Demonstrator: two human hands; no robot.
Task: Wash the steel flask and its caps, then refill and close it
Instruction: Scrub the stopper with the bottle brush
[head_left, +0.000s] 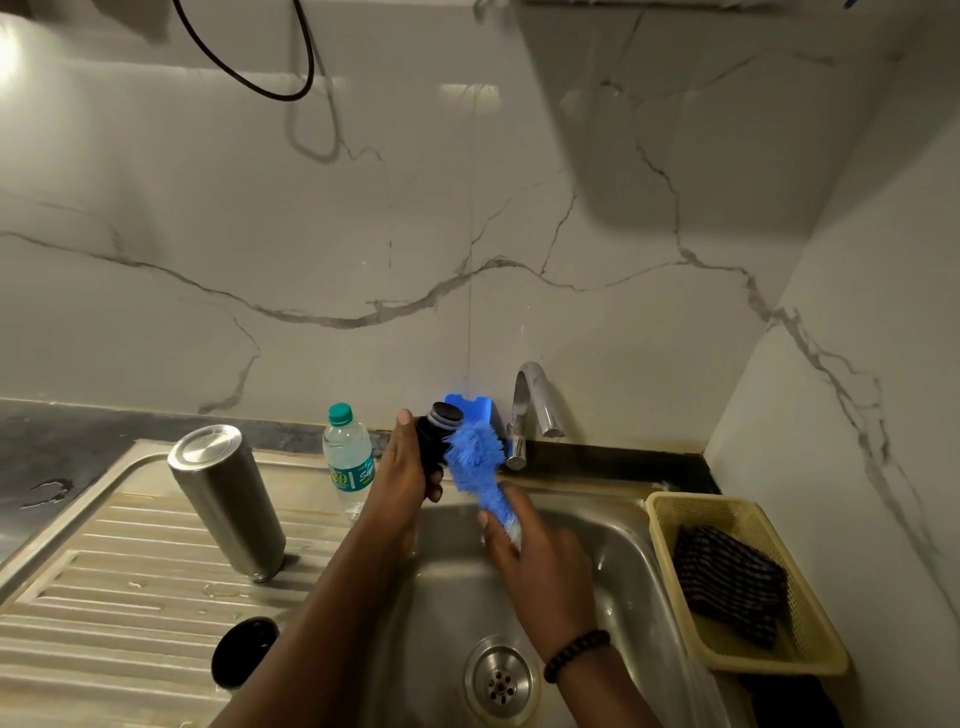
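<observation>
The steel flask (224, 499) stands upside down on the ribbed drainboard (104, 582), left of the sink. My left hand (408, 467) grips a black inner cap (441, 421) above the sink basin's far edge. My right hand (530, 551) holds a blue bottle brush (475, 457) by its handle, and the bristles press against the black cap. A second, cup-like black cap (244, 652) lies on the drainboard near my left forearm.
A plastic water bottle (348, 457) with a green cap stands behind the drainboard. The tap (535, 405) is at the back, with a blue object (475, 408) beside it. A yellow basket (737, 587) holding a dark cloth sits on the sink's right rim. The drain (501, 680) lies below.
</observation>
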